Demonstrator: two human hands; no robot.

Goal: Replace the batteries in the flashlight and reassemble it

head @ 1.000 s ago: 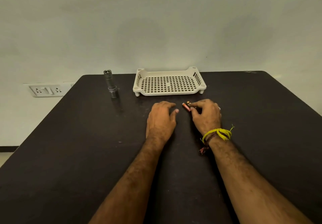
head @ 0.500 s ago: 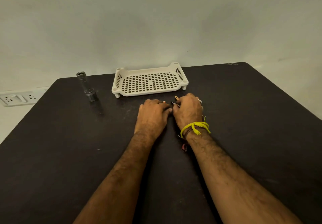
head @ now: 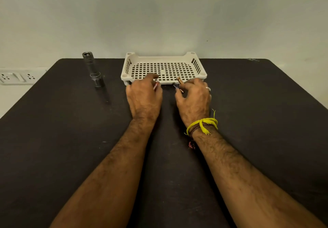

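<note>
A grey metal flashlight [head: 93, 69] stands upright on the dark table [head: 53, 139] at the back left, its open end up. My left hand [head: 144, 96] is closed around one battery [head: 155, 86], only its red-lettered side showing. My right hand [head: 194, 98] pinches two batteries [head: 179, 85] between thumb and fingers, copper ends pointing toward the tray. Both hands hover just in front of the white perforated tray [head: 197, 64].
The white tray stands at the table's back edge against the wall, with nothing in it. A wall socket strip [head: 16, 76] sits off the table's left side. A yellow thread band [head: 204, 124] circles my right wrist.
My hands have separated and moved forward to the tray's front edge. The left hand now holds one battery; the right keeps the others.
</note>
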